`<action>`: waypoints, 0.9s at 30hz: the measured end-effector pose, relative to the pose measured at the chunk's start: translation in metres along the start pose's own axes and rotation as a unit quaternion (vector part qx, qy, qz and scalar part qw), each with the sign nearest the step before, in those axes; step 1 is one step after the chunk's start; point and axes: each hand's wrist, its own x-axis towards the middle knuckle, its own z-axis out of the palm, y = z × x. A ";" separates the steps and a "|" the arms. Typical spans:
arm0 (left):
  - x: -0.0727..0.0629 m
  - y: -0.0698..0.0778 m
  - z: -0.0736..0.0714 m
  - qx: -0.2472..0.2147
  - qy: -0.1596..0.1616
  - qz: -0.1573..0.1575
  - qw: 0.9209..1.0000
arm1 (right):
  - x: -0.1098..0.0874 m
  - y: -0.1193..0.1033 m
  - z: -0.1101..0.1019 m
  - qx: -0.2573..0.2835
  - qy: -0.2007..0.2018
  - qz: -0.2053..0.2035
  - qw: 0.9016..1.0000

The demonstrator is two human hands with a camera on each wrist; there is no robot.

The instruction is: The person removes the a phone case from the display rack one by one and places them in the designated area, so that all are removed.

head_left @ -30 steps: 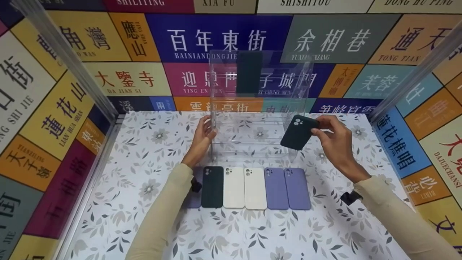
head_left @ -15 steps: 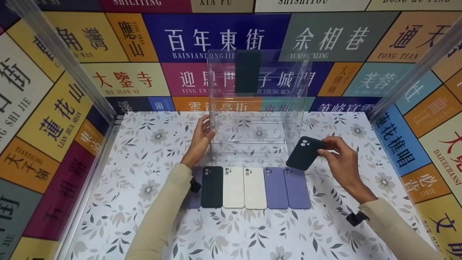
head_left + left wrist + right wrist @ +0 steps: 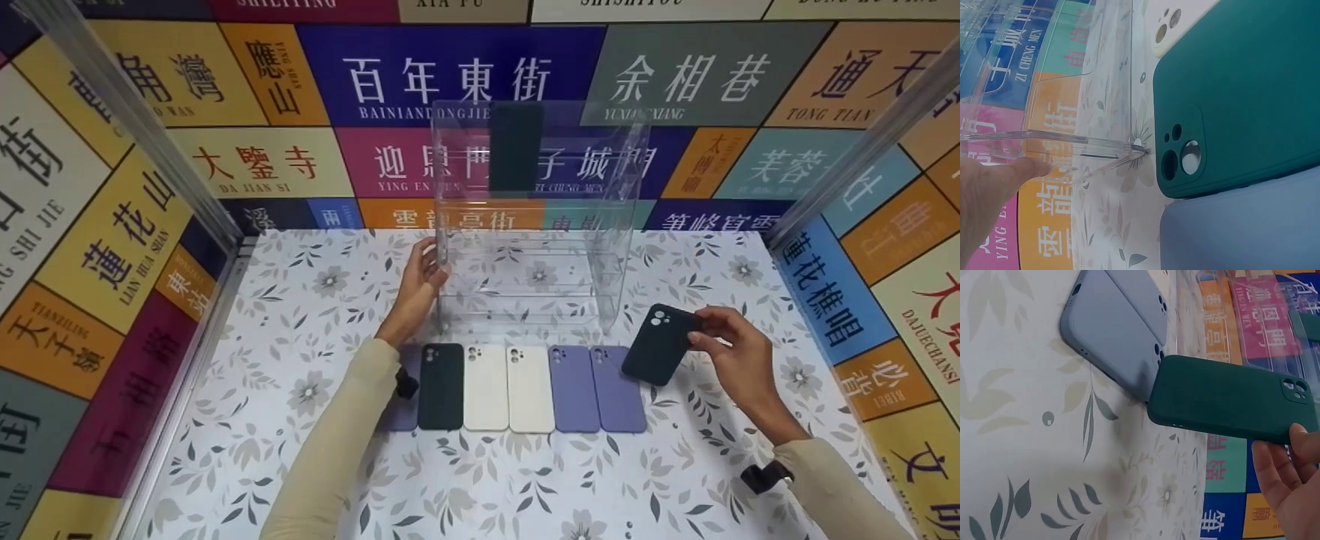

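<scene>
A dark green phone case (image 3: pixel 661 343) is pinched at its upper right edge between the thumb and fingers of my right hand (image 3: pixel 739 352). It hangs tilted just right of the row of cases, and its camera cutouts show in the right wrist view. My left hand (image 3: pixel 414 292) holds the left side of a clear acrylic display rack (image 3: pixel 611 247). Another dark green phone case (image 3: pixel 516 148) stands upright on the rack's top tier. In front lies a row of phone cases: dark green (image 3: pixel 441 386), white (image 3: pixel 486 388) and purple (image 3: pixel 619 390). My left wrist partly hides a purple one (image 3: pixel 401 421).
A white tabletop with leaf print (image 3: pixel 315 450) spreads under everything. Colourful sign-covered walls (image 3: pixel 450 67) rise at the back and both sides. A metal corner post (image 3: pixel 165 142) stands at the left.
My right hand has moved down and toward me, to the right, carrying the dark green phone case away from the rack. The left hand stays at the rack's side.
</scene>
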 end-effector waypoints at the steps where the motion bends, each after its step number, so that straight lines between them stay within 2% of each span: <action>1: 0.000 0.000 0.000 0.000 0.000 0.001 1.000 | 0.000 0.001 -0.003 -0.003 -0.006 0.006 1.000; 6: 0.001 0.001 0.000 -0.001 -0.004 0.007 1.000 | 0.001 0.007 -0.016 -0.021 -0.046 0.033 0.998; 11: 0.002 0.000 0.001 -0.004 0.000 0.010 1.000 | 0.003 0.015 -0.023 -0.023 -0.078 0.078 0.994; 19: 0.001 0.000 0.001 -0.004 0.003 0.010 1.000 | 0.009 0.040 -0.030 -0.027 -0.155 0.156 0.975; 27: 0.001 -0.001 0.000 -0.009 -0.003 0.013 1.000 | 0.008 0.054 -0.022 -0.028 -0.194 0.176 0.965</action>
